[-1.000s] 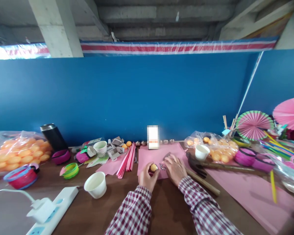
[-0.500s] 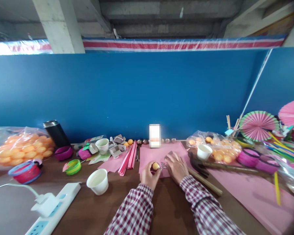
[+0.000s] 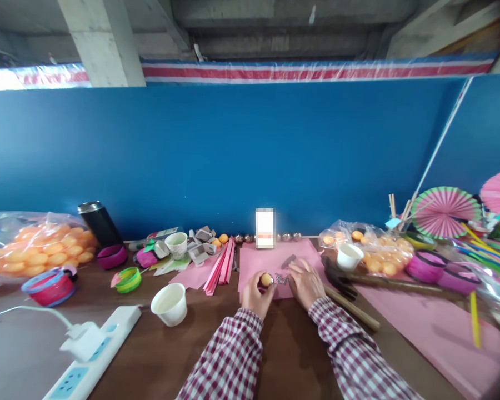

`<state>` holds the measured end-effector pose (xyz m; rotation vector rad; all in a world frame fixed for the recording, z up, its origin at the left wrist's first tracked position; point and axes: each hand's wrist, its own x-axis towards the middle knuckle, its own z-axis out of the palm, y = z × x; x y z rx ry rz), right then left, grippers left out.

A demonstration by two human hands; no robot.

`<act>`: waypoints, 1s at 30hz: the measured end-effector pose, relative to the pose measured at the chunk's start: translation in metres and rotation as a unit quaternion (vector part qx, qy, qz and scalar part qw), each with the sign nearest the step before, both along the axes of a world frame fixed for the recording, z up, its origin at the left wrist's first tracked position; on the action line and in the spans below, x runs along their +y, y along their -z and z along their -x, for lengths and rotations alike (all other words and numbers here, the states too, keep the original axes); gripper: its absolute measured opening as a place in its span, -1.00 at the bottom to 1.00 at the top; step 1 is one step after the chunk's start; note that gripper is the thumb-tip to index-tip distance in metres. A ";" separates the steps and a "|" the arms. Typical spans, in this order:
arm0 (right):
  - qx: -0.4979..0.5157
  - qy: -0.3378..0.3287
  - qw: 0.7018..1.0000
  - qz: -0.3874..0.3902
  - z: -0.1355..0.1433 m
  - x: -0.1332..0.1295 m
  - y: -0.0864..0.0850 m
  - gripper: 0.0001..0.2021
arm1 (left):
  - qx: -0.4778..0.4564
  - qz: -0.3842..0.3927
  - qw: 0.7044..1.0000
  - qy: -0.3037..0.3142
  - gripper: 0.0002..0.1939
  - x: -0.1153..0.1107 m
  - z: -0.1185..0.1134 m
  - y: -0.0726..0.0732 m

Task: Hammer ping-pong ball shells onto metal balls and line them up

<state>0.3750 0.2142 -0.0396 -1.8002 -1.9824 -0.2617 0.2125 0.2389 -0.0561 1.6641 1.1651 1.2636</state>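
My left hand (image 3: 258,297) is closed, thumb and fingers around an orange ball (image 3: 266,279) with a shiny silver edge on its right side. Just right of it, a small cluster of silver bits (image 3: 280,279) lies on a pink sheet of paper (image 3: 254,256). My right hand (image 3: 306,282) rests low over the sheet, its fingers stretched out beside the bits; nothing shows in its grasp. Past its fingertips pokes a grey piece (image 3: 289,260), partly covered. A wooden handle (image 3: 354,310) runs out from beside the right wrist.
A hammer (image 3: 337,278) lies right of my right hand, near a white cup (image 3: 350,256) and a bag of orange balls (image 3: 383,253). On the left stand another white cup (image 3: 169,304), folded pink paper strips (image 3: 220,269) and a power strip (image 3: 95,353). Silver balls (image 3: 297,236) line the back.
Both hands stay almost in place, the left still around the orange ball. My right hand's fingers have shifted slightly, showing more of the grey piece. The whole view has moved a little.
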 end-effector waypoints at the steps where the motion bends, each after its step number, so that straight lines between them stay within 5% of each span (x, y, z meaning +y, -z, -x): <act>1: 0.000 0.002 1.000 0.002 0.000 -0.001 -0.001 -0.71 | -0.001 -0.002 1.000 0.001 -0.63 0.001 0.000 0.001; 30: 0.013 -0.024 0.999 -0.047 0.002 0.001 0.003 -0.73 | 0.008 0.013 1.000 -0.010 -0.61 -0.003 -0.002 -0.002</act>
